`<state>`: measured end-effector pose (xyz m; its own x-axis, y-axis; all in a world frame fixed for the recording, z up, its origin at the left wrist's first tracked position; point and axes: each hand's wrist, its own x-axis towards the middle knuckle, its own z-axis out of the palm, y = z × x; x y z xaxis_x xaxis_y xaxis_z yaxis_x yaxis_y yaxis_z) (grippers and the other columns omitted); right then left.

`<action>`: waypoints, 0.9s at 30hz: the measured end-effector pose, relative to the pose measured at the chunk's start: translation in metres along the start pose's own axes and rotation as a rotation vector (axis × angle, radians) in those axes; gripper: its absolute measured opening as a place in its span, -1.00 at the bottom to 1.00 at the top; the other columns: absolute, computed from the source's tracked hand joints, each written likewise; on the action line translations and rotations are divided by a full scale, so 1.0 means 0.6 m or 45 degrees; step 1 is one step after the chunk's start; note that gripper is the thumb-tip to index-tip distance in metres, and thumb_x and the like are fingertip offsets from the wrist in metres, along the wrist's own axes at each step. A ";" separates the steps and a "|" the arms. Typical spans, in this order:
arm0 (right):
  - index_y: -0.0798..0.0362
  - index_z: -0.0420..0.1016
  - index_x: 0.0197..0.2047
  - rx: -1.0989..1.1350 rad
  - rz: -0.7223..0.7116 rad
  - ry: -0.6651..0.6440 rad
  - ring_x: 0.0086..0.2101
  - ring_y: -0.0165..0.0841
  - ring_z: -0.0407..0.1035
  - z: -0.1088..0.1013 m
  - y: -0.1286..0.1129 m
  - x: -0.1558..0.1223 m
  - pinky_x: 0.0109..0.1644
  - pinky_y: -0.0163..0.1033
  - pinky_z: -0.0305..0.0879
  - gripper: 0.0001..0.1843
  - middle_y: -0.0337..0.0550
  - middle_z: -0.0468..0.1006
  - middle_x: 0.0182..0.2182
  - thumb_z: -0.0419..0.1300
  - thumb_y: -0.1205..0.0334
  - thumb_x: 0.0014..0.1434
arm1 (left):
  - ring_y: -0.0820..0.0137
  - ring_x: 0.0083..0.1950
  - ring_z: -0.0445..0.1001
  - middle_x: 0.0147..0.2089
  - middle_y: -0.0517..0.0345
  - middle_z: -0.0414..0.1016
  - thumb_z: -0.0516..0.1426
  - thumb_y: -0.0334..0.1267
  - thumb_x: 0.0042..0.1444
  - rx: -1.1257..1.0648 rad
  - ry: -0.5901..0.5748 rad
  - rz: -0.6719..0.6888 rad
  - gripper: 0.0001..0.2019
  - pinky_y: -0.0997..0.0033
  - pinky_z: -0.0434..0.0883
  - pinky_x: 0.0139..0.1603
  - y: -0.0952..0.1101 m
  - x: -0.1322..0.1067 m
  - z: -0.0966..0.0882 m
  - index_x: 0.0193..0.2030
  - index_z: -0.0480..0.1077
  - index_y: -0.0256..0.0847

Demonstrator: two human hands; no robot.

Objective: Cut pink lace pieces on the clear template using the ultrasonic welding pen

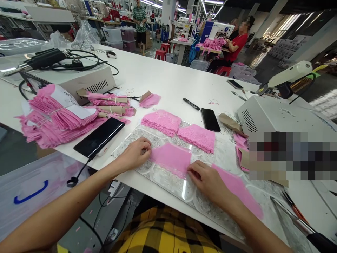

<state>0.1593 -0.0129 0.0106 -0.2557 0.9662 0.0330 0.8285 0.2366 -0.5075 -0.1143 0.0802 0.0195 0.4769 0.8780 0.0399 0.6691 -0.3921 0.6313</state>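
Note:
A pink fabric piece (pixel 171 157) with a lace lower edge lies flat on a clear sheet (pixel 163 179) over the white table. My left hand (pixel 137 151) pinches at its left end, fingers curled together. At its lower right corner, my right hand (pixel 204 175) is closed the same way. Another pink fabric piece (pixel 239 189) lies partly under my right forearm. Just beyond the middle piece sit two stacks of pink lace fabric, a left stack (pixel 161 122) and a right stack (pixel 197 137).
Bundled pink pieces (pixel 58 119) lie at the left by a phone with a cable (pixel 100 137). A second phone (pixel 210 119) and a black marker (pixel 191 104) lie beyond the stacks. Grey boxes stand left (pixel 86 79) and right (pixel 284 116). A metal-tipped tool (pixel 297 219) lies near right.

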 end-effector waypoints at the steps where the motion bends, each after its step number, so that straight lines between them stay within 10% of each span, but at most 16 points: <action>1: 0.01 0.46 -0.32 0.001 0.004 0.002 -0.43 -0.38 0.35 0.000 0.001 0.001 -0.37 -0.25 0.24 -0.77 -0.16 0.52 -0.35 -0.01 0.25 0.26 | 0.27 -0.12 0.47 -0.14 0.07 0.47 0.00 -0.30 0.04 0.008 -0.001 0.001 -0.84 0.29 0.37 -0.04 0.000 0.001 0.000 -0.49 0.36 -0.19; 17: 0.01 0.51 -0.25 0.206 -0.032 0.035 -0.44 -0.43 0.39 -0.021 -0.007 -0.030 -0.40 -0.32 0.29 -0.81 -0.18 0.54 -0.33 0.06 0.33 0.26 | 0.08 0.00 0.48 0.00 -0.11 0.49 -0.01 -0.23 0.16 0.351 0.035 0.108 -0.75 0.06 0.44 0.00 0.000 -0.012 -0.012 -0.28 0.46 -0.26; 21: -0.01 0.52 -0.27 0.139 0.101 0.409 -0.39 -0.41 0.42 -0.062 0.042 -0.091 -0.35 -0.31 0.34 -0.85 -0.18 0.56 -0.36 0.12 0.25 0.25 | 0.15 -0.01 0.52 0.00 -0.08 0.53 -0.04 -0.23 0.30 0.416 0.177 0.441 -0.69 0.11 0.48 0.00 0.021 -0.018 0.017 -0.13 0.52 -0.27; 27: -0.01 0.55 -0.27 -0.179 0.377 0.700 -0.41 -0.39 0.46 -0.081 0.127 -0.221 -0.35 -0.30 0.36 -0.83 -0.18 0.59 -0.35 0.13 0.17 0.23 | 0.20 0.24 0.40 0.19 -0.04 0.47 -0.06 -0.45 0.33 0.269 -0.094 1.056 -0.66 0.13 0.38 0.22 0.113 -0.002 0.115 0.10 0.44 -0.29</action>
<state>0.2806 -0.1179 0.0093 0.2562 0.8952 0.3647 0.8918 -0.0733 -0.4464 -0.0300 0.0336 0.0088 0.8900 0.2674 0.3693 0.1763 -0.9488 0.2623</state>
